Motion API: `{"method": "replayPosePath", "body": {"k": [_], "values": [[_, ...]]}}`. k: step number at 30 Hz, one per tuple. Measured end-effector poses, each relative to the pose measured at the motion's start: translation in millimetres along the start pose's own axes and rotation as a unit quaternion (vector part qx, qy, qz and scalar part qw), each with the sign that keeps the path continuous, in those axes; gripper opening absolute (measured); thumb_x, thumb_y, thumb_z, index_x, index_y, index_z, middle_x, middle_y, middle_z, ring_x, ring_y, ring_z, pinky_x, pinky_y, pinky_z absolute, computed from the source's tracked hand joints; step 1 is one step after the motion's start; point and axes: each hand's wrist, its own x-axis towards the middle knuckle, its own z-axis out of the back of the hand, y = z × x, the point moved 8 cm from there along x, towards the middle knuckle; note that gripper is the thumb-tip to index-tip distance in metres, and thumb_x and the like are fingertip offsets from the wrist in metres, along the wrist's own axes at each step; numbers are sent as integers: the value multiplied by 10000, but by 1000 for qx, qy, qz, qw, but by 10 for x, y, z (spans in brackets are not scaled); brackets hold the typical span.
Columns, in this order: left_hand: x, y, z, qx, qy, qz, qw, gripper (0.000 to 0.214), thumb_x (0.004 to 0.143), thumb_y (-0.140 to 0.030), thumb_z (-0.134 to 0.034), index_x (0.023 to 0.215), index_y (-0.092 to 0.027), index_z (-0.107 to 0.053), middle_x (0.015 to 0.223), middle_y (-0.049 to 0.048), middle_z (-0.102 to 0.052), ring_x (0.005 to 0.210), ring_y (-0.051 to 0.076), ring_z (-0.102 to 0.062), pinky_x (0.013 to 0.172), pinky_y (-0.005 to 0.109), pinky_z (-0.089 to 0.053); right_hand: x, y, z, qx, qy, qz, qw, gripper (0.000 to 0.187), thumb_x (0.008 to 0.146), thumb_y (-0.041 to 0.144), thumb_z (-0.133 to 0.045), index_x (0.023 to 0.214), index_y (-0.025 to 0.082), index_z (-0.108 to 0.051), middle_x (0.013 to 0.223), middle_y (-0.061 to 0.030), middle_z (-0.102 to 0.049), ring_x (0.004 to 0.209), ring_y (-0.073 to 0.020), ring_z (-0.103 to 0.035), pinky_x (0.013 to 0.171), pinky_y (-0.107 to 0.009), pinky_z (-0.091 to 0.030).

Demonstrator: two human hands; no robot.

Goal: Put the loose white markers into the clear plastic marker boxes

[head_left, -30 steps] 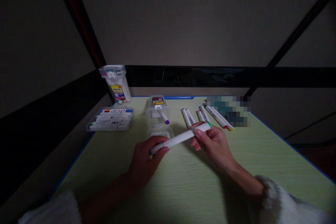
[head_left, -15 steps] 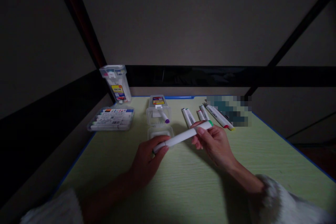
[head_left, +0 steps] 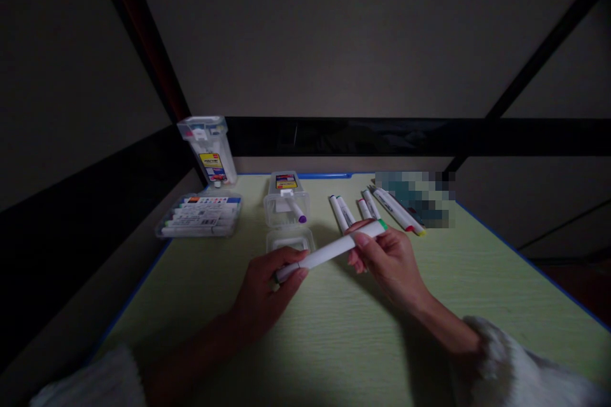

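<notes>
Both of my hands hold one white marker with a green end (head_left: 334, 248) above the pale green table (head_left: 334, 343). My left hand (head_left: 265, 289) pinches its near end. My right hand (head_left: 386, 261) grips the far, green-tipped end with fingers curled round it. Just behind the marker lies an open clear plastic marker case (head_left: 287, 206), on its side, with one purple-tipped marker (head_left: 296, 210) poking out. The case's clear lid (head_left: 289, 240) lies in front of it.
Several loose white markers (head_left: 372, 210) lie in a row at the back right, beside a blurred patch. A flat clear case full of markers (head_left: 200, 216) lies at the back left. An upright marker case (head_left: 210, 152) stands behind it. Black rails border the table.
Both hands have kept hold of the green-ended marker; it has shifted only slightly, and the view has moved a little.
</notes>
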Motion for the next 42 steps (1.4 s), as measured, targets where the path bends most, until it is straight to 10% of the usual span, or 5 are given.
{"method": "replayPosePath", "body": {"k": [42], "values": [[20, -33, 28, 1, -27, -7, 1000, 111, 685, -215, -596, 722, -141, -670, 666, 35, -699, 539, 122, -625, 487, 168, -483, -27, -8, -29, -43, -6, -29, 999, 231, 682, 353, -664, 689, 153, -550, 443, 38, -568, 333, -44, -457, 318, -137, -370]]}}
